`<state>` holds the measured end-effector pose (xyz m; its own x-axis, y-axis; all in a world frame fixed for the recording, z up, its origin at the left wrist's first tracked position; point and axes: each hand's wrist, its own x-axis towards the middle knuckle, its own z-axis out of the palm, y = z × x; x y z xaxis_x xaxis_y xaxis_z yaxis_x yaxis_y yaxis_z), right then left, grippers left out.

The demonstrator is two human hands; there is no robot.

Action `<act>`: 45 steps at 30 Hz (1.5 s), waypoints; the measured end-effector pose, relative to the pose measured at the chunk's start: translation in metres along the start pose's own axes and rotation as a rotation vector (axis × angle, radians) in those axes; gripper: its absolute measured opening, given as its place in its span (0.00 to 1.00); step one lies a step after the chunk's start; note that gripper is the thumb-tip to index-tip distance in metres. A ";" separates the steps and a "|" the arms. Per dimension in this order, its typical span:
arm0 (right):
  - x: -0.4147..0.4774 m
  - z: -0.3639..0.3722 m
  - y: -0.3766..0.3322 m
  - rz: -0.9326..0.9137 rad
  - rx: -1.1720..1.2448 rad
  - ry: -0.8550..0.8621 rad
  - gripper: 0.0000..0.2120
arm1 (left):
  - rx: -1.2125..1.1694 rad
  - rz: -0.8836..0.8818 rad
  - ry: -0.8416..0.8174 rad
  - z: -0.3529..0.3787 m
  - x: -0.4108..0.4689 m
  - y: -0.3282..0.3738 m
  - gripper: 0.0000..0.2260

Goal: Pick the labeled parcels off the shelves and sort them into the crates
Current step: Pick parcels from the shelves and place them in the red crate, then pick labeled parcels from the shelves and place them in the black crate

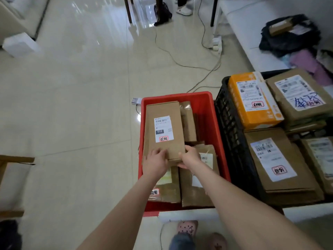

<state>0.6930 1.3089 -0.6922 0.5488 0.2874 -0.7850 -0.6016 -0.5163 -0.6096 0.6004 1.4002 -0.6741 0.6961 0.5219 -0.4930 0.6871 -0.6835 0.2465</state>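
So the left hand [155,160] and right hand [191,156] are each gripping a near corner of the parcel [164,127], likely so it's going level into the red crate [180,95] below them.

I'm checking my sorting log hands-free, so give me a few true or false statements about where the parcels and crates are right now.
1. The left hand and the right hand both hold the brown parcel over the red crate. True.
2. The orange parcel lies in the red crate. False: it lies in the black crate.
3. The black crate stands to the right of the red crate. True.
4. The brown parcel bears no label. False: a white label faces up on it.
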 end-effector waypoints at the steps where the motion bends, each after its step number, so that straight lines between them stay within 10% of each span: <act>1: 0.002 0.003 0.000 -0.002 0.012 -0.020 0.16 | 0.010 -0.010 -0.022 0.001 0.003 -0.001 0.20; 6: -0.002 -0.003 -0.003 0.017 -0.042 -0.100 0.24 | 0.030 -0.001 -0.114 -0.006 0.012 0.000 0.22; 14: -0.048 -0.072 -0.010 -0.227 -0.596 0.247 0.33 | 0.120 0.050 -0.104 -0.030 -0.002 0.054 0.17; 24: -0.167 -0.219 0.021 -0.231 -0.762 0.660 0.28 | 0.403 0.619 0.012 -0.031 -0.076 0.235 0.27; 45: -0.489 -0.435 0.450 0.282 -0.359 1.020 0.34 | 0.684 1.331 -0.171 0.258 -0.521 0.446 0.29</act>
<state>0.4065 0.5847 -0.5348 0.7377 -0.5884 -0.3310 -0.6675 -0.7091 -0.2273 0.4903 0.6916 -0.5225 0.6504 -0.6846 -0.3292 -0.6694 -0.7214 0.1775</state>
